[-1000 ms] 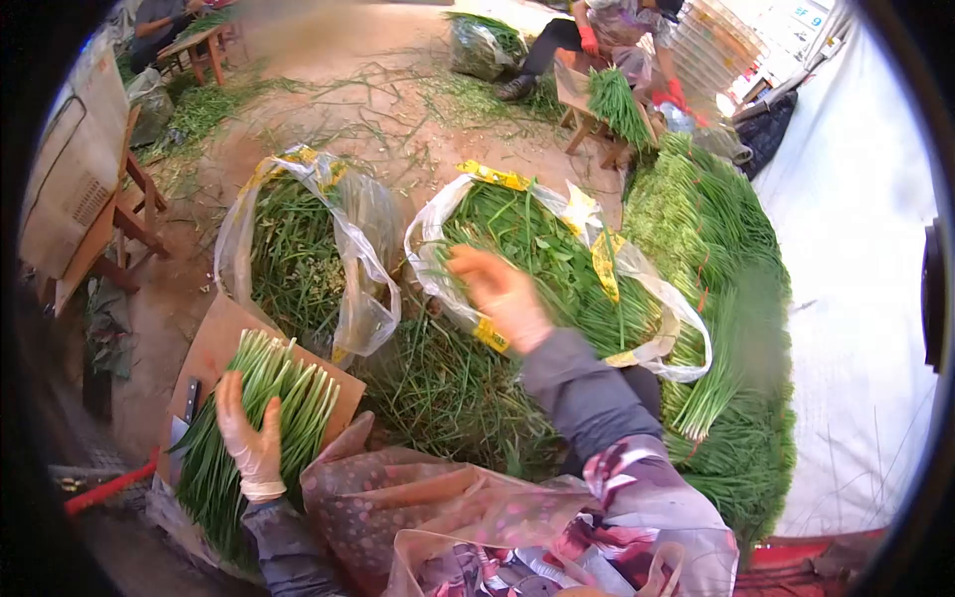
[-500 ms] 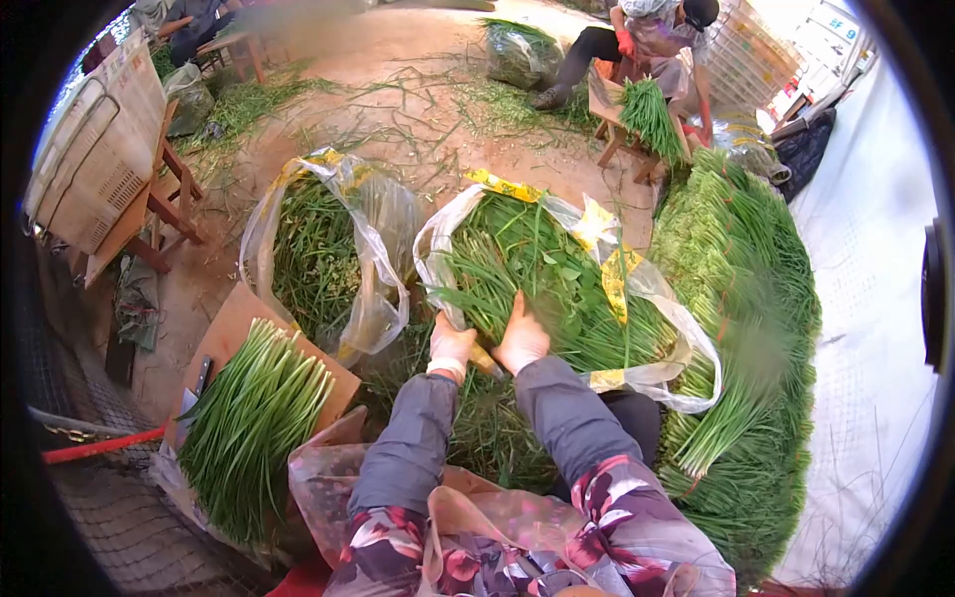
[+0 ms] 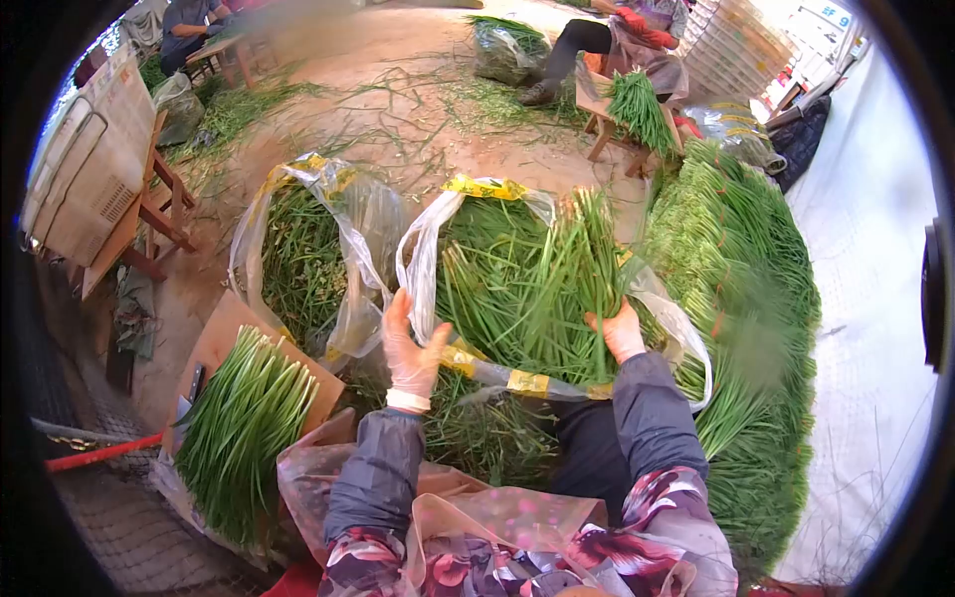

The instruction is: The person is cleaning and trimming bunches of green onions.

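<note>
My left hand, in a thin translucent glove, is beside the left rim of a clear plastic bag with yellow printed tape. Its thumb stands apart from the fingers, and nothing is in its grasp. At the bag's right side my right hand grips a bunch of long green chives, pale ends pointing up and away from me. Some of its fingers are hidden behind the leaves. More loose chives fill the bag beneath.
To the left stand a second bag of greens and a board with a chive pile and a knife. A long chive stack lies right. Ahead, a co-worker in red gloves sits near a small table.
My hands have moved apart, left hand leftward and right hand rightward. A bunch of chives now stands raised in my right hand. The co-worker at the upper right has leaned back.
</note>
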The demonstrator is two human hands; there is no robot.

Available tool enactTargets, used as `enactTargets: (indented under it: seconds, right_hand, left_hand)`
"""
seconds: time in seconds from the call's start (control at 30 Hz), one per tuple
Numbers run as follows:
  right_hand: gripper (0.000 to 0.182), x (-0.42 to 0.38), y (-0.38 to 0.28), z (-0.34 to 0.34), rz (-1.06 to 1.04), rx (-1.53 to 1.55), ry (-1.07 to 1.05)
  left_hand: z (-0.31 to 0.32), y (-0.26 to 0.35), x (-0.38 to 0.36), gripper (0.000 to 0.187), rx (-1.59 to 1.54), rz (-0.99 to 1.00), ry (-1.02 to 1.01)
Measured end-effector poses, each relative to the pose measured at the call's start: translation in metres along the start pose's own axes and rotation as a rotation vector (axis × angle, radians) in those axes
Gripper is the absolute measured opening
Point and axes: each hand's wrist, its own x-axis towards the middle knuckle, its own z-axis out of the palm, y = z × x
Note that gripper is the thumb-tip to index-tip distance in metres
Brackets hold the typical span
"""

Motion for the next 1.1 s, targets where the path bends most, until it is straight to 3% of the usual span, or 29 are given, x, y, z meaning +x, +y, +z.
enactTargets:
  seconds: [0.07,0.17,0.2,0.23,0.27,0.33,0.37,0.43,0.5,0.6,0.7,0.77,0.83,0.87,0.93,0.97,1.03,1.1]
  right_hand:
    - [0.068,-0.012,-0.009,0.016,-0.051,0.109,-0.053]
    - [0.085,-0.039,-0.04,0.037,-0.136,-0.602,-0.217]
    - [0.085,-0.04,-0.056,0.03,-0.14,-0.603,-0.223]
    - [0.087,-0.041,-0.082,0.02,-0.099,-0.772,-0.451]
    - [0.089,-0.039,-0.104,0.011,-0.057,-0.94,-0.683]
    - [0.079,-0.021,-0.112,-0.003,-0.028,-0.524,-0.398]
    - [0.078,-0.011,-0.113,-0.005,-0.027,-0.228,-0.242]
    - [0.08,0.017,-0.131,0.006,-0.063,0.193,-0.347]
    - [0.087,0.056,-0.112,0.049,-0.099,0.356,-0.418]
    - [0.104,0.097,-0.092,0.111,-0.003,0.17,-0.43]
    - [0.122,0.101,-0.103,0.151,0.08,-0.125,-0.551]
    - [0.125,0.105,-0.091,0.178,0.014,-0.336,-0.684]
    - [0.123,0.112,-0.08,0.194,0.064,-0.243,-0.822]
    - [0.123,0.112,-0.076,0.196,0.071,-0.247,-0.826]
    - [0.114,0.111,-0.074,0.193,0.086,0.114,-0.989]
    - [0.114,0.106,-0.077,0.189,0.087,0.104,-0.994]
    - [0.106,0.092,-0.082,0.172,0.296,0.413,-1.121]
    - [0.106,0.09,-0.099,0.148,0.308,0.295,-1.118]
  left_hand:
    - [0.026,0.014,0.003,0.105,-0.473,-0.211,-0.182]
    - [0.054,-0.018,0.016,0.1,-0.79,-0.547,-0.129]
    - [0.059,-0.016,0.021,0.08,-0.902,-0.714,-0.012]
    - [0.056,-0.022,0.025,0.08,-0.9,-0.715,-0.003]
    - [0.051,-0.032,0.028,0.068,-0.873,-0.804,0.058]
    - [0.036,-0.054,0.028,0.039,-0.942,-0.964,0.078]
    - [0.032,-0.066,0.025,0.039,-0.939,-0.968,0.083]
    - [0.029,-0.085,0.019,0.038,-0.964,-0.991,0.109]
    - [0.031,-0.076,0.019,0.035,-0.884,-1.008,0.139]
    - [0.027,-0.087,0.015,0.03,-1.127,-1.1,0.143]
    - [0.009,-0.111,0.001,0.031,-1.16,-1.104,0.114]
    - [0.005,-0.094,-0.001,0.037,-1.078,-1.082,0.18]
    - [-0.001,-0.097,-0.009,0.045,-1.154,-0.94,0.098]
    - [-0.004,-0.101,-0.009,0.052,-1.148,-0.977,0.076]
    - [-0.004,-0.097,-0.008,0.053,-1.169,-0.925,0.019]
    - [-0.003,-0.095,-0.006,0.054,-1.185,-0.866,-0.039]
    - [-0.006,-0.118,-0.013,0.059,-1.206,-0.874,-0.115]
    - [-0.003,-0.123,-0.019,0.063,-1.182,-0.881,-0.06]
